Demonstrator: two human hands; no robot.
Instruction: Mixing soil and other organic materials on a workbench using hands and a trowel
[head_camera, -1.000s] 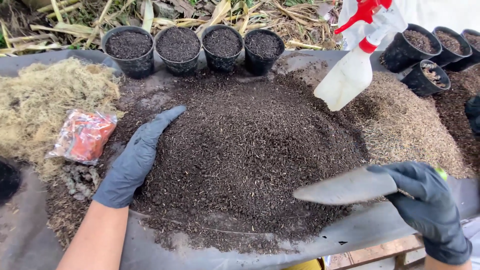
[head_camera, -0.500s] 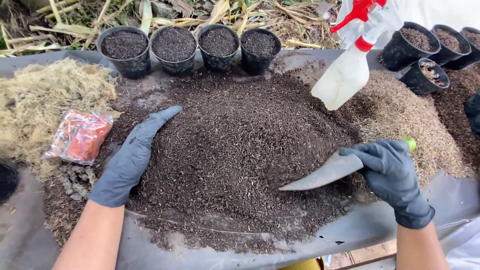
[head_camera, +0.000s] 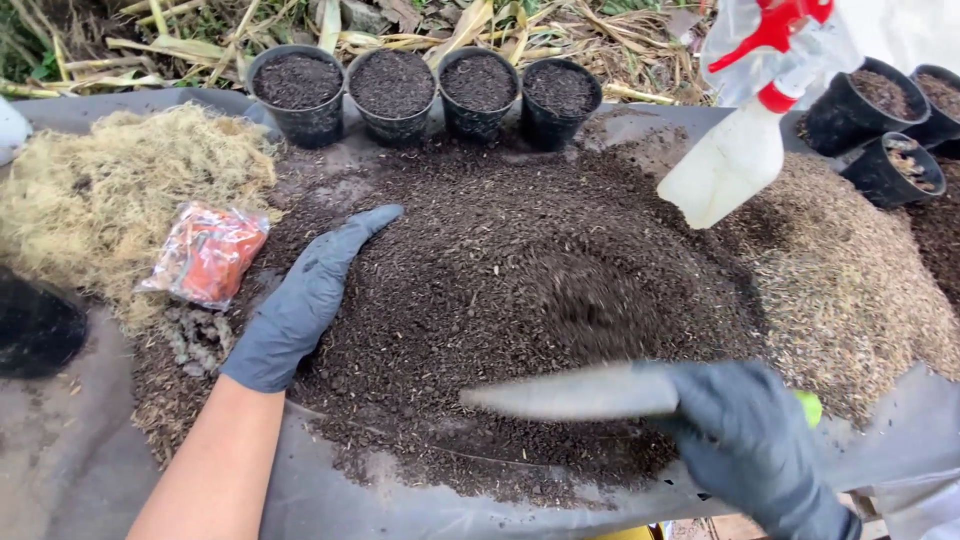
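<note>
2 gloved hands work my dark soil heap: left hand flat, fingers together, damming its edge; right hand fingers gripping grey trowel

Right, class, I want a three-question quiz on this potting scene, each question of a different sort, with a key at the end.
1. True or false: the left hand lies flat on the dark soil heap.
2. How many black pots filled with soil stand in the row behind the heap? A) two B) four C) six
3. Fill in: the right hand holds a blurred grey ______ with a green handle.

Key: 1 true. 2 B. 3 trowel. Also in view: a white spray bottle with a red trigger, held above the heap, and an orange packet beside the pale moss.
</note>
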